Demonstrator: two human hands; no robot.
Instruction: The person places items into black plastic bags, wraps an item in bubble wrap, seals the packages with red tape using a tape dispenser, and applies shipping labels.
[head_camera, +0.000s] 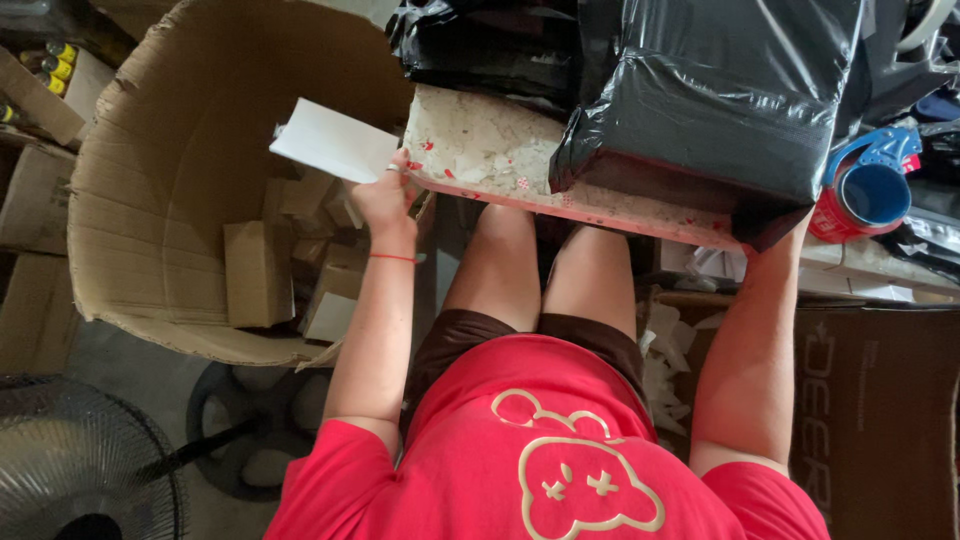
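I see the left hand (385, 195) raised over the big open cardboard box (180, 150), its grip closed on a white sheet (333, 142) pinched at one edge between thumb and fingers. The sheet sticks out flat above the box's inside, just beside the worn edge of the surface (480, 150). A thin red string circles that wrist. Down in the box lie several small brown cartons (258, 272), tumbled at angles.

The right arm reaches up to the black plastic package (720, 90) that sits on the surface; the right hand itself is hidden under the package's near corner (so I cannot tell whether its grip is wide or narrow, or quite what it touches). A blue and red tape dispenser (865, 190) stands just to the right of the package. More black bags are heaped behind.

Below the surface I make out bare knees, a red shirt, and scraps of white paper (665, 360) near the right leg. A black fan (70, 460) stands at the lower left on the floor.
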